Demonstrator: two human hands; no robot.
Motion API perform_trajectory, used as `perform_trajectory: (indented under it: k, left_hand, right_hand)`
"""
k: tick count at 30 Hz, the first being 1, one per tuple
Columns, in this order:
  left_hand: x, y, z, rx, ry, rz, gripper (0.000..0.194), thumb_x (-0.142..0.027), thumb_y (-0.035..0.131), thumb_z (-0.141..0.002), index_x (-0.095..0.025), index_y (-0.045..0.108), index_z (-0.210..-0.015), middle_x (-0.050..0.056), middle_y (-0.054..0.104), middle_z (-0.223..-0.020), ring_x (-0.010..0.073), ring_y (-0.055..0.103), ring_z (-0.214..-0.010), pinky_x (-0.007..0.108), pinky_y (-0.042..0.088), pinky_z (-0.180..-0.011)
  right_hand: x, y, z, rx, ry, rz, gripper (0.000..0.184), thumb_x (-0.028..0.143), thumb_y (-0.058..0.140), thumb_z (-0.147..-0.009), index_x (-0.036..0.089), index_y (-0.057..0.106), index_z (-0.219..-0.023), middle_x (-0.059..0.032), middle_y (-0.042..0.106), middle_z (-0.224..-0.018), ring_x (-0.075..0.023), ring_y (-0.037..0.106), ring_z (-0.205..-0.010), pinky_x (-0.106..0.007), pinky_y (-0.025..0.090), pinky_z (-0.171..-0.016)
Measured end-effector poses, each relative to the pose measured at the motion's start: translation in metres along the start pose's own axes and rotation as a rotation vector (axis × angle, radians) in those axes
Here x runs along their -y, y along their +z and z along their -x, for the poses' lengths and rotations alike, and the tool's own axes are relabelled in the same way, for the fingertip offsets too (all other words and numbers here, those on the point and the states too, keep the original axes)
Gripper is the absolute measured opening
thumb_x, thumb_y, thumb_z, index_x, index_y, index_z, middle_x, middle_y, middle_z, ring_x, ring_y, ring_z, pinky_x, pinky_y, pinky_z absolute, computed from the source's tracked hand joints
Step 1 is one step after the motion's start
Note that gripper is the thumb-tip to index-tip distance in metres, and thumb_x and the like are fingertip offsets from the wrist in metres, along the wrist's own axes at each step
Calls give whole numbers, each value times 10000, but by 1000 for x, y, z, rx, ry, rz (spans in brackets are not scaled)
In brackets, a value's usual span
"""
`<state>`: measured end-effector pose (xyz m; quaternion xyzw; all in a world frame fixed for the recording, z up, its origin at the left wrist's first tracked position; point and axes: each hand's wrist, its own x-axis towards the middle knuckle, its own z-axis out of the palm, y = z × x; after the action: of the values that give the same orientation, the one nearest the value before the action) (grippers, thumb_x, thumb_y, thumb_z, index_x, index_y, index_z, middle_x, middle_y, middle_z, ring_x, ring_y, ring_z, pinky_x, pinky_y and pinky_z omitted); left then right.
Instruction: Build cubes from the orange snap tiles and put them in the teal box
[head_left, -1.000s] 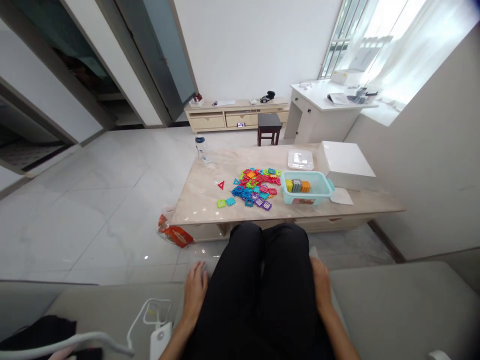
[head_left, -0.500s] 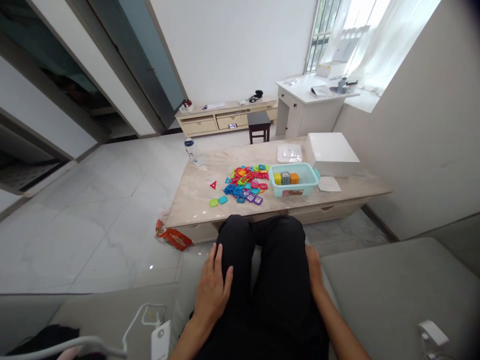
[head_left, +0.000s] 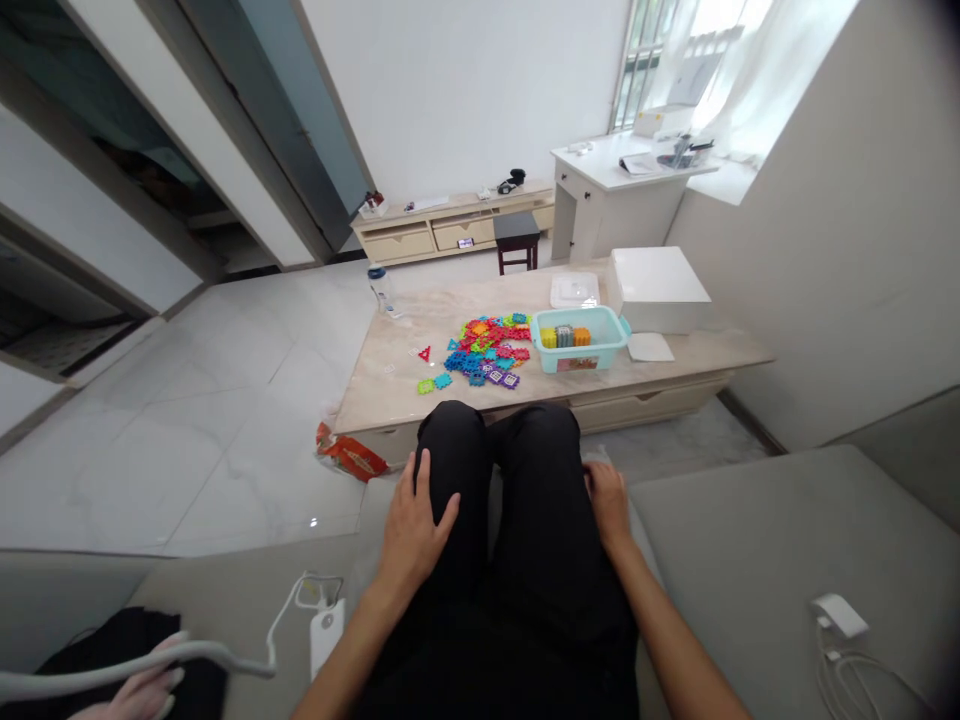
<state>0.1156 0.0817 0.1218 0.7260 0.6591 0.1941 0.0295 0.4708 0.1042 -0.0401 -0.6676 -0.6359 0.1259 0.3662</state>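
Observation:
My left hand [head_left: 414, 525] lies palm down on my left thigh in black trousers [head_left: 517, 540], fingers apart and holding nothing. My right hand [head_left: 606, 503] rests on my other thigh, also empty. Ahead, past my knees, a heap of colourful interlocking plastic pieces [head_left: 484, 350] covers part of a marble-topped low table [head_left: 382, 395]. Beside the heap stands a teal plastic basket [head_left: 604, 350] holding stacked yellow, grey and orange pieces [head_left: 564, 337]. A red triangular piece [head_left: 424, 353] lies apart. Neither hand touches the table.
A white box [head_left: 658, 290], clear plastic lid [head_left: 574, 290] and water bottle [head_left: 381, 290] stand on the table. An orange snack bag [head_left: 349, 455] lies on the floor. A white power bank [head_left: 327, 632] and cable [head_left: 838, 615] lie on the grey sofa.
The view has tilted, so the table sits higher and smaller in the frame. My left hand has moved onto my thigh, and my right hand has shifted along my other thigh.

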Motion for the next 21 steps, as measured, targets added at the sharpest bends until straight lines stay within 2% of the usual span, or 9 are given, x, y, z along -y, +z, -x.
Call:
perform_trajectory:
  k: [6,8,10,12,13,15,18,19,21]
  left_hand:
    - [-5,13,-33,49,40,-40,871,-547,569,-1049,-176,227,-1759,266,329,-1753,454,443,-1574,619,466,-1220]
    - [-6,21,-44,34,42,-54,874,-535,587,-1043,-176,235,-1758,271,322,-1756,466,433,-1576,627,465,-1217]
    - [-5,27,-53,14,42,-54,852,-517,593,-1045,-194,253,-1756,260,321,-1761,460,429,-1579,628,459,-1225]
    - [-4,32,-63,-3,43,-38,823,-500,605,-1043,-224,288,-1750,239,341,-1759,447,444,-1571,625,468,-1221]
    - [-4,34,-69,-11,42,-25,807,-491,614,-1040,-236,310,-1743,229,353,-1757,440,458,-1562,623,479,-1214]
    - [-4,38,-84,-27,45,8,760,-467,625,-1036,-235,377,-1716,216,385,-1746,429,482,-1543,620,494,-1201]
    - [-5,42,-114,-13,90,77,563,-395,614,-1042,-202,578,-1570,189,542,-1646,403,531,-1500,614,494,-1202]
    - [-4,43,-125,7,115,104,476,-366,608,-1044,-197,646,-1487,176,621,-1569,390,569,-1458,609,501,-1192]
    - [-2,45,-145,51,155,155,349,-322,599,-1044,-193,722,-1344,155,741,-1378,361,662,-1317,593,529,-1147]
  right_hand:
    - [4,-2,4,-13,122,-152,377,317,419,-1033,197,770,-1096,-136,790,-1109,-314,690,-1063,-463,495,-989]
    - [6,-8,-2,-70,225,-214,374,371,448,-1033,188,763,-1116,-146,794,-1122,-317,712,-1052,-451,527,-959]
    - [16,-19,-23,-178,315,-242,363,402,480,-1036,178,747,-1140,-151,794,-1116,-307,730,-1004,-431,553,-912]
    - [40,-30,-63,-284,278,-207,326,395,508,-1048,186,733,-1159,-140,785,-1109,-294,727,-986,-426,559,-909]
    - [56,-33,-90,-320,197,-177,304,386,508,-1059,197,734,-1134,-131,777,-1079,-294,718,-993,-433,559,-924]
    - [96,-28,-154,-287,-5,-146,306,358,469,-1099,210,737,-1102,-119,759,-1031,-290,706,-1000,-457,564,-969]
    - [149,9,-254,7,-206,12,313,323,465,-1141,182,724,-1245,-133,743,-1210,-268,692,-1093,-473,577,-1021]
    - [160,28,-284,44,-221,35,288,349,547,-1127,180,709,-1294,-130,727,-1278,-264,691,-1126,-475,587,-1025]
    - [173,68,-334,81,-225,62,417,420,711,-1059,179,655,-1395,-117,674,-1391,-264,701,-1185,-488,625,-1006]
